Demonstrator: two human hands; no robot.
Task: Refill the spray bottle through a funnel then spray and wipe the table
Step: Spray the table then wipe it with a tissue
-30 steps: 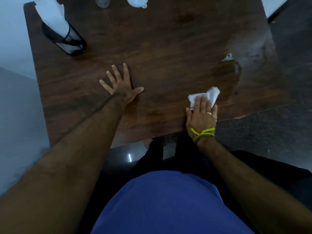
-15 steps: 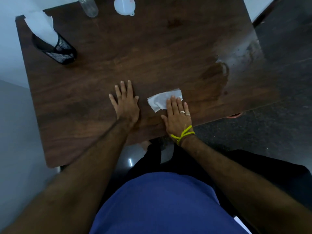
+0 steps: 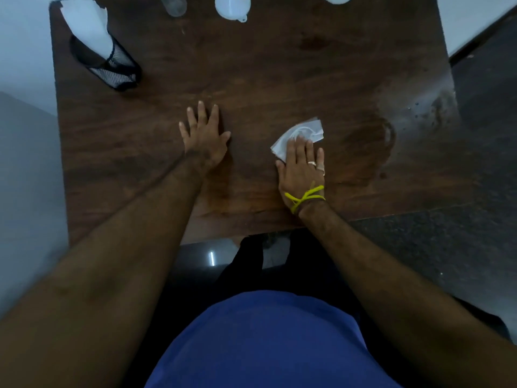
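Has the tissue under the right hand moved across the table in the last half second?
Yes. The tissue slid right, away from the planted left hand and back toward the wet patch, pressed flat under the right hand.

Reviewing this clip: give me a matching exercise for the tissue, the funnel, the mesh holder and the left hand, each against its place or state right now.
Things:
1. tissue
2. funnel
3. mesh holder
4. left hand

Places or states:
A. far left corner of the table, holding white paper
B. flat on the wood, fingers spread, holding nothing
C. far edge, near the middle
D. pressed under the right hand

Pairs: 1-D, 2-C, 3-A, 4-B
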